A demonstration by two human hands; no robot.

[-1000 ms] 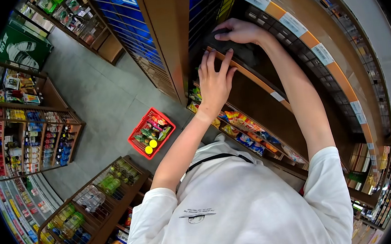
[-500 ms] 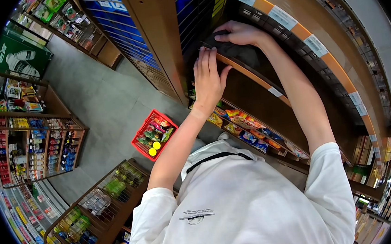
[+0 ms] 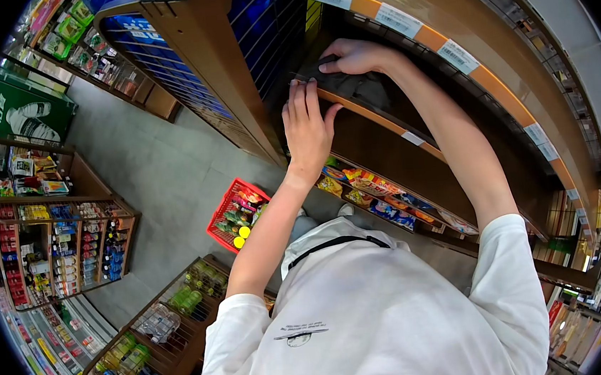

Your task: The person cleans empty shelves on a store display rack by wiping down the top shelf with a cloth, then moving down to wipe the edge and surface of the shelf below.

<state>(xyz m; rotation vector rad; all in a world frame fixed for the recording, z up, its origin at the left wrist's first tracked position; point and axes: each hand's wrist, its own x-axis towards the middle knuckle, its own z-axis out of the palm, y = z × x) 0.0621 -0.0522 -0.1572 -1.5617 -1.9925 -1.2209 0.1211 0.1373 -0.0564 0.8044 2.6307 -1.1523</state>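
My right hand (image 3: 355, 58) is inside a brown shelf, its fingers closed on a dark grey cloth (image 3: 367, 92). The cloth spreads over the shelf surface below that hand, near the left end panel. At the orange front edge (image 3: 369, 110) of the same shelf, my left hand (image 3: 307, 126) rests with its fingers stretched out and thumb apart, holding nothing. Its fingertips touch the edge near the corner.
Snack packets (image 3: 379, 191) fill the lower shelf. A red basket (image 3: 212, 227) with produce and packets stands on the grey floor (image 3: 163, 171) to the left. An upper shelf with price labels (image 3: 399, 20) curves above my right arm. Stocked racks (image 3: 69, 243) stand farther left.
The view has shifted a little, so the shelf and both hands appear farther left. My right hand stays closed on the cloth, and my left hand stays at the shelf edge.
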